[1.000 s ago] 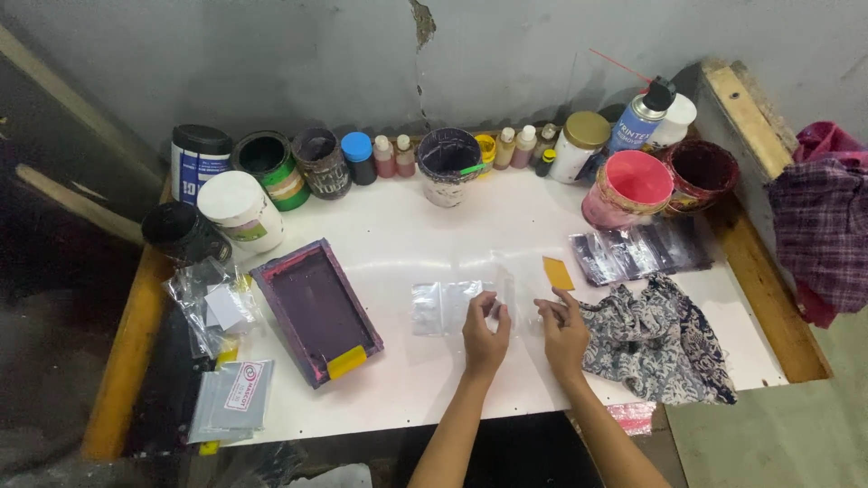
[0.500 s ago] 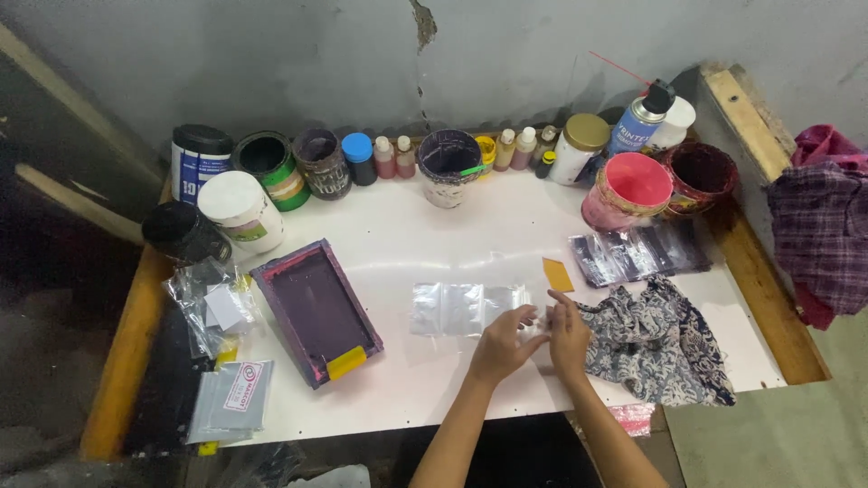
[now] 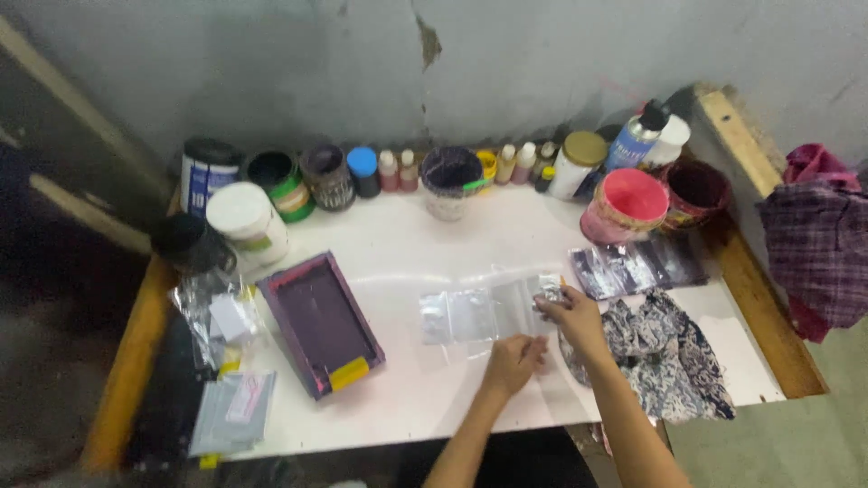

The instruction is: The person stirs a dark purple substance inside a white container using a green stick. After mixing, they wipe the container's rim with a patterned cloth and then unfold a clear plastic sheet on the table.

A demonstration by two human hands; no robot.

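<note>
Clear plastic bags (image 3: 466,314) lie flat in the middle of the white table (image 3: 425,244). My right hand (image 3: 571,314) pinches the right end of the plastic, lifting a crinkled corner. My left hand (image 3: 514,360) lies palm down on the table at the plastic's near edge, holding nothing that I can see. A purple-stained rectangular tray (image 3: 321,323) with a yellow tape patch sits to the left of the bags. A dark-stained patterned cloth (image 3: 669,357) lies just right of my right hand.
Jars, small bottles and paint tubs line the wall, among them a pink tub (image 3: 626,204), a white tub (image 3: 246,219) and a spray bottle (image 3: 635,134). Dark plastic sheets (image 3: 637,264) lie at the right. Packets (image 3: 226,361) spill over the left edge. Clothes (image 3: 818,239) hang at the far right.
Both hands have shifted right along the plastic. My right hand has taken its right end and now covers the small orange piece. The left hand has dropped to the near edge.
</note>
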